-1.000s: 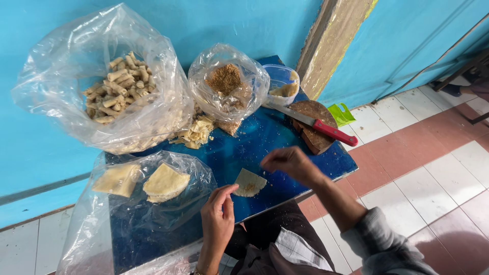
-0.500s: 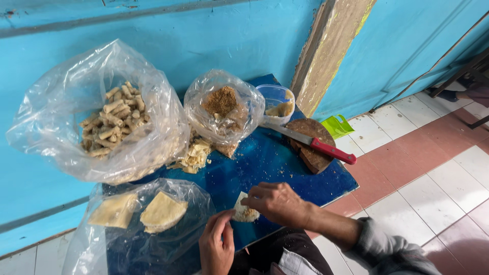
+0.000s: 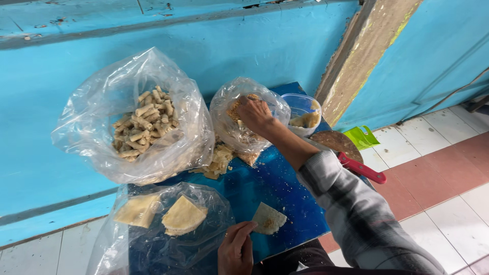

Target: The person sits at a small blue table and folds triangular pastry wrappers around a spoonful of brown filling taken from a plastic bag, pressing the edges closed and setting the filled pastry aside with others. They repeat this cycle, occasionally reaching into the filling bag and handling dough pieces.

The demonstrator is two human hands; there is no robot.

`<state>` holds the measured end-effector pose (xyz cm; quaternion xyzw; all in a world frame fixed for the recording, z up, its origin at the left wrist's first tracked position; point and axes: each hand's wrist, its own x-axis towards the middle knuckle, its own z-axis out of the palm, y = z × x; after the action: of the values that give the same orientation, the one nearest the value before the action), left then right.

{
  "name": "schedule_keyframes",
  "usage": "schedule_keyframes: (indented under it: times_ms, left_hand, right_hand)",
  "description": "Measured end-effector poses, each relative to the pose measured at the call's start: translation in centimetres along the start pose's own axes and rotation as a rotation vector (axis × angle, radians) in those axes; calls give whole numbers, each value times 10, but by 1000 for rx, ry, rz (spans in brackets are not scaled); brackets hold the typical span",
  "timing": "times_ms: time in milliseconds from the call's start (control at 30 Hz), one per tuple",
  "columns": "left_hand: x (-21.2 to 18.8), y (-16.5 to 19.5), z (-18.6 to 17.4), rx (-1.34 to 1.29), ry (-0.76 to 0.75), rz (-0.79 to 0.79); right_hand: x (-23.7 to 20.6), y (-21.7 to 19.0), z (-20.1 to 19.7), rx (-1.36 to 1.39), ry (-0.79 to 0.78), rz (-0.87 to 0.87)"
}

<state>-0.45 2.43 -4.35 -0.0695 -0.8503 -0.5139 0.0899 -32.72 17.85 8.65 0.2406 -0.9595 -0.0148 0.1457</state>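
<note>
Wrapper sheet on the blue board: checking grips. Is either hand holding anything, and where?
The left hand pins the wrapper sheet at its near-left edge; the right hand reaches into the filling bag, grip hidden.

Three clear plastic bags (image 3: 137, 122) (image 3: 244, 119) (image 3: 168, 229) and a clear tub (image 3: 303, 112) sit on the blue table (image 3: 280, 188).

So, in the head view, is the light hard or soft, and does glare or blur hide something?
Head view: soft, even daylight, with only weak shadows. White glare streaks the large clear plastic bag of rolled pastries, but the rolls stay readable. The right hand in the smaller clear bag of crumbs is sharp; edges bend slightly.
</note>
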Motion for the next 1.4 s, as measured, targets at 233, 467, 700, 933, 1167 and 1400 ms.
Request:
schedule_keyframes:
  times_ms: [233,467,700,933,1167,1400]
  left_hand:
    - [10,-9,-11,-53,-39,16]
    - [16,-13,0,75,-19,147]
    - [10,-17,14,122,-84,12]
    - [9,-24,14,137,-102,7]
    - [3,-13,9,149,-89,69]
    - [-1,8,2,110,-32,86]
  right_hand:
    - [-88,95,-48,98,283,360]
    - [-71,186,39,-21,-220,267]
    - [-65,184,48,-116,-462,255]
    - [-87,178,15,80,-301,324]
    - [-91,158,19,-59,-448,310]
    - [-95,163,24,-85,-455,272]
